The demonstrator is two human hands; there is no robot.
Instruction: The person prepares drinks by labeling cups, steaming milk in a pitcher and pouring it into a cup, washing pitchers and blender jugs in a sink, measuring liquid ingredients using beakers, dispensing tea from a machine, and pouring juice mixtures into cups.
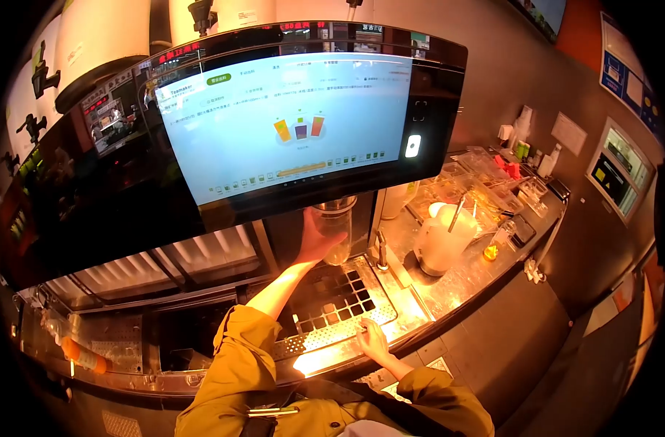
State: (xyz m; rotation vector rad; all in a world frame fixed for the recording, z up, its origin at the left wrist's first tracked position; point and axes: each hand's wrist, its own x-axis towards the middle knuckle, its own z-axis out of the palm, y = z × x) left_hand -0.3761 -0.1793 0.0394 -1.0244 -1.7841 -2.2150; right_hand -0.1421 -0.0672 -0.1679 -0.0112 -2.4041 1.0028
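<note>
My left hand is raised beneath the screen's lower edge, its fingers wrapped round a clear cup. The cup is upright under the front of the drinks machine, above a metal drip tray with a square grid. Part of its top is hidden by the screen. Lower down, my right hand is held curled at the tray's front edge. Its fingers are closed, and whatever may be inside them cannot be made out.
On the metal counter to the right stands a large whitish pitcher with a stirring handle in it. A small metal tap is beside the grid. Bins of supplies fill the back counter. An orange bottle lies at far left.
</note>
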